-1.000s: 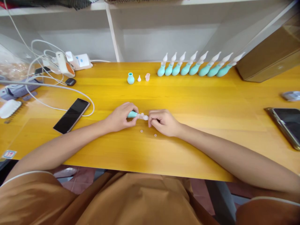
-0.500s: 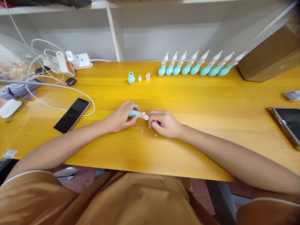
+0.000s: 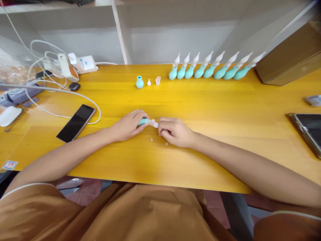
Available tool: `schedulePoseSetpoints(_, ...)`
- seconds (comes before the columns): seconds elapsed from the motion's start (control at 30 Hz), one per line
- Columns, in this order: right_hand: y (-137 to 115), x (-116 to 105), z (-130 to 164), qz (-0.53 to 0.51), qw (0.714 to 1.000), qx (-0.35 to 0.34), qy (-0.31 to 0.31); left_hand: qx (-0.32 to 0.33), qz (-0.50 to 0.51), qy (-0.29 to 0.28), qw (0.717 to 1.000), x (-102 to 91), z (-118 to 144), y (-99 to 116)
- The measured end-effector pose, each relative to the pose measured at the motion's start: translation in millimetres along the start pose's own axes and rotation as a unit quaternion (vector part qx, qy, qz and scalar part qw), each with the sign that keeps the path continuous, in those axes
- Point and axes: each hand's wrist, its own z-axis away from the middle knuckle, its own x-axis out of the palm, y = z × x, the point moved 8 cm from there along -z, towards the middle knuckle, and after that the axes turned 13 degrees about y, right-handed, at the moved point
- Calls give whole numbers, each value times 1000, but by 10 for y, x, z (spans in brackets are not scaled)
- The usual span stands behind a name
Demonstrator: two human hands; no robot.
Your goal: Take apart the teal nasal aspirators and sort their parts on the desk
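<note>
My left hand grips a small teal bulb lying sideways just above the yellow table. A white translucent nozzle sticks out of the bulb toward my right hand, whose fingertips pinch the nozzle's tip. Two tiny clear round pieces lie on the table right below my hands. Farther back stand a loose teal bulb, a small white tip and a clear pinkish cap.
A row of several finished teal bulbs with white nozzles lines the back edge. A black phone and white cables with a power strip lie at the left. Another phone and a brown box are at the right.
Both hands stay together on the bulb and nozzle; only the fingers shift slightly. The view tilted a little, nothing else moved.
</note>
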Motion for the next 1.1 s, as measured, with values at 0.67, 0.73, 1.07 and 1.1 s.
schedulePoseSetpoints(0.67,-54,71,-3,11,999,-15,-31,-47,24,-2,999,26,59,-36)
schedulePoseSetpoints(0.73,-72,79,1,14,999,-24,-38,-45,26,-4,999,28,62,-26)
schedulePoseSetpoints(1.07,-146,113,36,46,996,-55,-58,4,46,-18,999,30,78,37)
schedulePoseSetpoints(1.1,-150,115,40,49,996,-58,-56,8,45,-20,999,30,80,41)
